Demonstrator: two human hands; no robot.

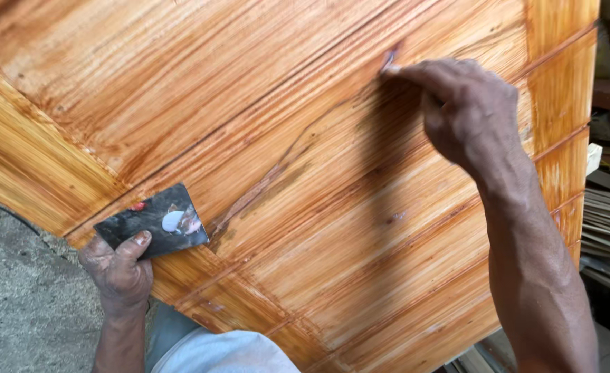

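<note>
Nearest to the camera, at the bottom edge, a piece of light grey cloth (pixel 225 352) covers the person's body. Just left of it the left hand (pixel 120 266) comes up from below, with the forearm almost vertical. Its fingers are closed on the lower edge of a small dark flat plate (pixel 154 220), and the thumb lies on top of the plate. A small lump of pale filler (pixel 174 220) with a reddish spot sits on the plate. The plate lies against the lower left border of a large wooden panel (pixel 263 117), close to a dark crack (pixel 263 186) that runs in the wood grain.

To the left of this hand there is open room: the grey concrete floor (pixel 22 304) shows under the slanted edge of the panel.

The panel fills most of the view and has parallel grooves and an orange-brown stain.

Farther away, the right hand (pixel 467 110) reaches across the panel, with the arm stretched up from the lower right. The fingers are pressed together on a small tool or a bit of filler, which is too small to tell, and the tip touches a groove near the upper edge.

Behind the right border of the panel, thin wooden strips (pixel 609 231) lie in a stack, so there is little free room there.
</note>
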